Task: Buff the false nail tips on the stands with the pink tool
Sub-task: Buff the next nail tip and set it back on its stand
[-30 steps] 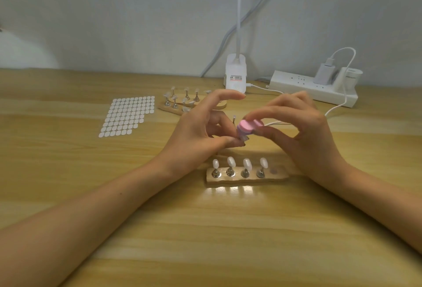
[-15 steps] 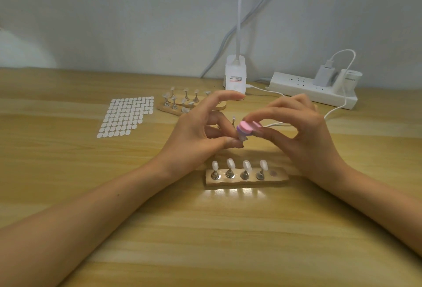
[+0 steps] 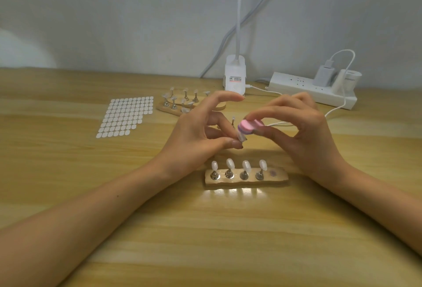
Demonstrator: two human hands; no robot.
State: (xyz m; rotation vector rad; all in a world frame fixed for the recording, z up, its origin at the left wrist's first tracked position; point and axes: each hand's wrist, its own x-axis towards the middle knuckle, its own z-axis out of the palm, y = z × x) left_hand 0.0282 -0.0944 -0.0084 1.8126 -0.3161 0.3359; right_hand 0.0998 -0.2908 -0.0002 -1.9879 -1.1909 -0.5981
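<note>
Touching a translucent nail tip, an oval pink buffer sits pinched.

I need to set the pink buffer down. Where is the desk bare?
Bare wood in front of the near stand and left of the sticker sheet. Crowded at the back: far stand, lamp base, power strip.

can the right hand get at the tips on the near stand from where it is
Probably yes: the right hand, holding the pink tool, hangs just behind the near stand, and nothing covers its four tips.
</note>
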